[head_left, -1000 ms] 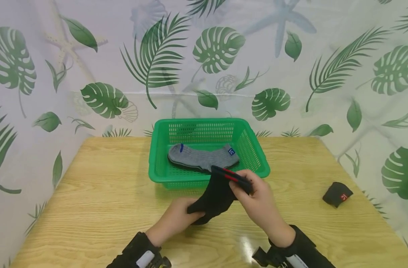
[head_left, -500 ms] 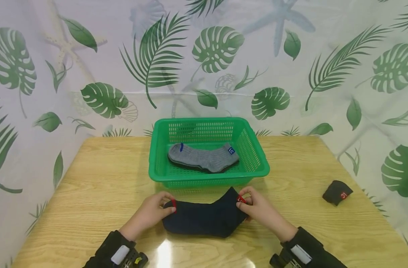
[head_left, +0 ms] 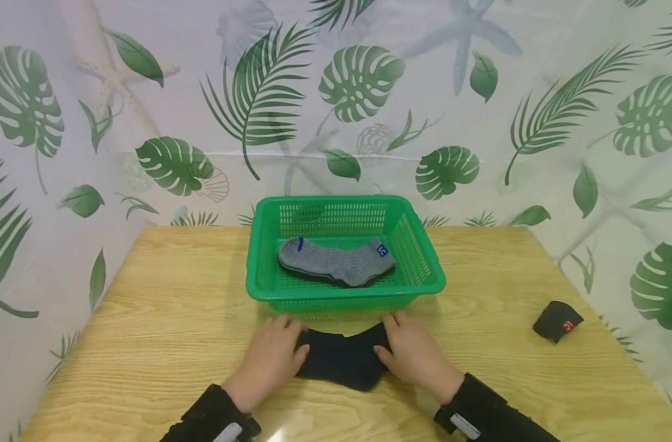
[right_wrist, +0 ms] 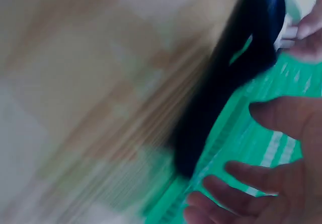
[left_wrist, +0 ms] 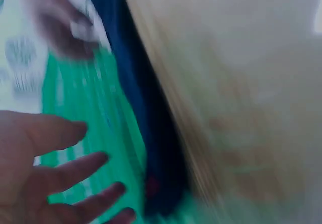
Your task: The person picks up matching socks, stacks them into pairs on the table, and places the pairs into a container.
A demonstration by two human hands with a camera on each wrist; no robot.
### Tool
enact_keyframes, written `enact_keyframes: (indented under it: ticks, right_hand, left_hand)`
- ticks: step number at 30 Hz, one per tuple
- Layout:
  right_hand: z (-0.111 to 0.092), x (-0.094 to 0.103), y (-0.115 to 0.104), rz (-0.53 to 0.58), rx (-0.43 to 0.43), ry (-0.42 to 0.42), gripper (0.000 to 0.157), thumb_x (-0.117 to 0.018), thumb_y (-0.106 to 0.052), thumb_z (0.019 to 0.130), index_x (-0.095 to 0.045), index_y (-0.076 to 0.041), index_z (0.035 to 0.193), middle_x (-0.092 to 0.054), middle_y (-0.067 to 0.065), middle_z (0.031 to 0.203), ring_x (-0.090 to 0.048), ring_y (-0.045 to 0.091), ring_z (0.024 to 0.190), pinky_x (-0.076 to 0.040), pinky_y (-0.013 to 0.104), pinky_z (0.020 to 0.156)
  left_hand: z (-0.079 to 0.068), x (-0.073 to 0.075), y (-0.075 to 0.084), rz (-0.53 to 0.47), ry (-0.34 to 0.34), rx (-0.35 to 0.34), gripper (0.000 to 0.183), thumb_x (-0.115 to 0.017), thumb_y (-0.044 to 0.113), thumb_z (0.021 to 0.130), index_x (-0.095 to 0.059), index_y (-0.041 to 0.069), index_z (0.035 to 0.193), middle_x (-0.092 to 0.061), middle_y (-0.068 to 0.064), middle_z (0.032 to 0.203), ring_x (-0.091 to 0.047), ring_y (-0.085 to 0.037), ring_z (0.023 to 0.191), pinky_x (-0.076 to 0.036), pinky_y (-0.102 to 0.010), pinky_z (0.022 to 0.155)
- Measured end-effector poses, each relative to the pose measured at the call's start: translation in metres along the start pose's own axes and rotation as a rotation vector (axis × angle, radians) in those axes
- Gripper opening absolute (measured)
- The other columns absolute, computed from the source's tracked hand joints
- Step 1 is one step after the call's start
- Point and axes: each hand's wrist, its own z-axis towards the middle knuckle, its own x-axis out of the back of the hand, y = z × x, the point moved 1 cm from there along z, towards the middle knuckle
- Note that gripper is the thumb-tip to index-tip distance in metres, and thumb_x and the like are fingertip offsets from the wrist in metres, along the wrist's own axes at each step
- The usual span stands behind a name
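Observation:
A dark navy sock [head_left: 343,359] lies flat on the table in front of the basket, its foot end to the left and its cuff to the right. My left hand [head_left: 276,359] is over the left end and hides the toe. Over the cuff end is my right hand [head_left: 413,350]. Both wrist views are blurred. In the left wrist view the fingers [left_wrist: 75,171] are spread, with the sock [left_wrist: 143,98] beyond them. The right wrist view likewise has loosely spread fingers [right_wrist: 261,176] apart from the sock [right_wrist: 221,93].
The green plastic basket [head_left: 347,294] stands behind the hands and holds grey socks [head_left: 341,261] with a blue label. A folded dark sock [head_left: 556,321] with red lettering lies at the right of the wooden table [head_left: 175,307]. Leaf-printed cloth hangs behind.
The sock, first held up and bent between both hands, was laid out lengthwise on the table. Since then the hands have moved inward over its ends and their fingers have loosened.

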Motion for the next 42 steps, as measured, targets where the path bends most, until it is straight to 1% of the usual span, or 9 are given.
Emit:
enact_keyframes:
  ticks: [3, 7, 10, 14, 23, 30, 33, 39, 42]
  right_hand:
    - [-0.004, -0.005, -0.016, 0.02, 0.033, -0.097, 0.071, -0.074, -0.028, 0.087, -0.044, 0.018, 0.132, -0.049, 0.035, 0.13, -0.053, 0.045, 0.117, -0.047, 0.05, 0.094]
    - [-0.003, -0.016, -0.021, -0.031, 0.065, -0.197, 0.076, -0.068, -0.035, 0.091, -0.037, 0.016, 0.139, -0.038, 0.035, 0.142, -0.04, 0.046, 0.132, -0.039, 0.05, 0.104]
    - [-0.001, -0.021, -0.014, -0.101, 0.11, -0.261, 0.074, -0.06, -0.039, 0.096, -0.035, 0.011, 0.144, -0.031, 0.03, 0.15, -0.029, 0.044, 0.139, -0.031, 0.049, 0.11]
    - [0.0, -0.023, -0.007, -0.148, 0.153, -0.34, 0.075, -0.051, -0.045, 0.099, -0.028, 0.006, 0.149, -0.023, 0.026, 0.155, -0.02, 0.04, 0.144, -0.025, 0.049, 0.114]
    - [0.012, -0.027, 0.006, -0.215, 0.147, -0.387, 0.085, -0.034, -0.061, 0.098, -0.019, 0.002, 0.153, -0.012, 0.024, 0.158, -0.01, 0.038, 0.147, -0.018, 0.048, 0.116]
    - [0.014, -0.025, 0.003, -0.218, 0.104, -0.409, 0.082, -0.043, -0.056, 0.098, -0.021, 0.003, 0.152, -0.012, 0.025, 0.158, -0.011, 0.039, 0.146, -0.018, 0.049, 0.116]
    - [0.013, -0.022, 0.003, -0.152, 0.101, -0.393, 0.083, -0.048, -0.053, 0.097, -0.024, 0.005, 0.15, -0.015, 0.027, 0.157, -0.013, 0.041, 0.145, -0.02, 0.049, 0.115]
    - [0.0, -0.003, 0.028, 0.14, 0.072, -0.284, 0.08, -0.056, -0.047, 0.096, -0.028, 0.008, 0.148, -0.02, 0.03, 0.154, -0.021, 0.044, 0.142, -0.027, 0.054, 0.111]
    - [-0.009, 0.018, 0.056, 0.137, 0.008, -0.153, 0.076, -0.06, -0.039, 0.096, -0.033, 0.011, 0.145, -0.025, 0.035, 0.15, -0.028, 0.05, 0.136, -0.033, 0.06, 0.105]
  left_hand:
    - [-0.004, -0.008, 0.019, 0.066, -0.202, -0.064, 0.045, -0.071, 0.036, 0.089, -0.064, 0.008, 0.123, -0.054, -0.021, 0.129, -0.048, -0.04, 0.12, -0.041, -0.053, 0.098]
    - [-0.003, -0.014, 0.029, 0.108, -0.477, -0.031, 0.067, -0.068, 0.051, 0.086, -0.048, 0.024, 0.144, -0.031, -0.023, 0.152, -0.029, -0.048, 0.138, -0.033, -0.065, 0.102]
    - [0.0, -0.014, 0.027, 0.114, -0.577, -0.018, 0.074, -0.069, 0.053, 0.084, -0.04, 0.033, 0.148, -0.023, -0.022, 0.156, -0.024, -0.049, 0.14, -0.032, -0.069, 0.099]
    - [0.001, -0.013, 0.018, 0.102, -0.64, -0.042, 0.078, -0.068, 0.057, 0.082, -0.035, 0.038, 0.15, -0.016, -0.02, 0.159, -0.018, -0.048, 0.142, -0.029, -0.073, 0.098]
    - [0.011, -0.008, 0.008, 0.134, -0.696, 0.01, 0.095, -0.072, 0.065, 0.073, -0.024, 0.043, 0.152, -0.004, -0.017, 0.161, -0.006, -0.045, 0.145, -0.021, -0.075, 0.101]
    - [0.013, -0.026, 0.006, 0.179, -0.723, 0.041, 0.1, -0.071, 0.065, 0.074, -0.013, 0.045, 0.153, 0.003, -0.017, 0.161, -0.003, -0.044, 0.145, -0.019, -0.077, 0.1]
    - [0.015, -0.027, 0.009, 0.174, -0.725, 0.042, 0.096, -0.069, 0.064, 0.077, -0.015, 0.044, 0.154, -0.001, -0.018, 0.161, -0.005, -0.045, 0.145, -0.021, -0.075, 0.101]
    - [0.012, -0.011, 0.014, 0.021, -0.574, -0.016, 0.078, -0.065, 0.056, 0.087, -0.031, 0.03, 0.153, -0.028, -0.022, 0.154, -0.025, -0.046, 0.14, -0.029, -0.064, 0.105]
    - [0.003, -0.002, 0.007, -0.036, -0.502, -0.06, 0.073, -0.068, 0.048, 0.087, -0.04, 0.022, 0.15, -0.036, -0.023, 0.15, -0.031, -0.048, 0.137, -0.031, -0.06, 0.107]
